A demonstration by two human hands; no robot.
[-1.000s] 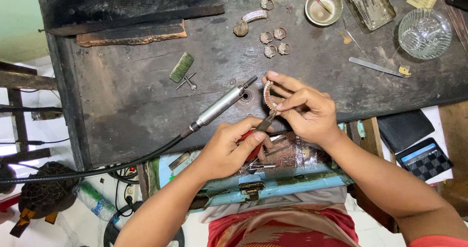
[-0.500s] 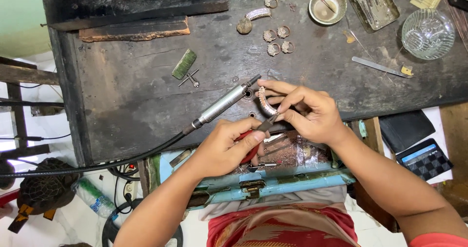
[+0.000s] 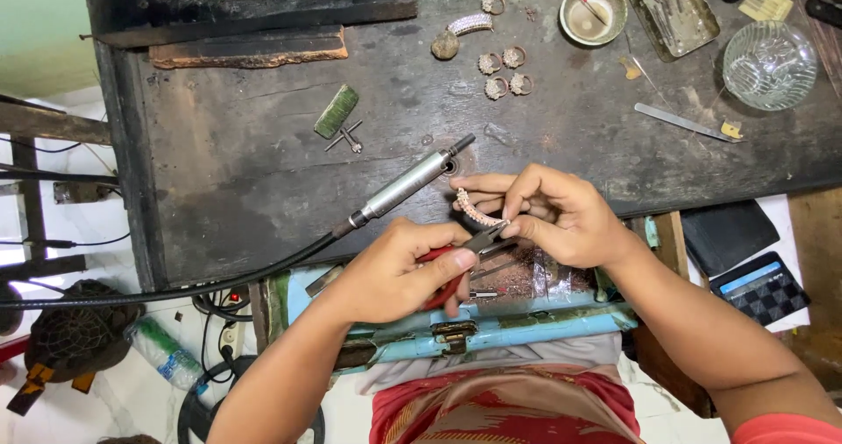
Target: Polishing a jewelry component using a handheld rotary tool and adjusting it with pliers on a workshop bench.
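Note:
My right hand (image 3: 551, 213) pinches a curved, stone-set bangle piece (image 3: 474, 209) just above the front edge of the dark workbench (image 3: 237, 190). My left hand (image 3: 399, 269) grips red-handled pliers (image 3: 456, 253), whose jaws meet the lower end of the bangle piece. A metal rotary handpiece (image 3: 405, 184) on a black flexible shaft lies on the bench just left of both hands, untouched.
Several stone-set rings (image 3: 502, 71) and a curved band (image 3: 470, 23) lie at the back. A small bowl (image 3: 595, 10), metal tray (image 3: 677, 7), glass dish (image 3: 768, 63), flat metal file (image 3: 682, 121) and green block (image 3: 336, 111) are on the bench. A blue open drawer (image 3: 526, 326) sits under my hands.
The view has shifted slightly. My hands have stayed together at the bench edge, with the bangle piece turned a little in my right fingers and the pliers still on it.

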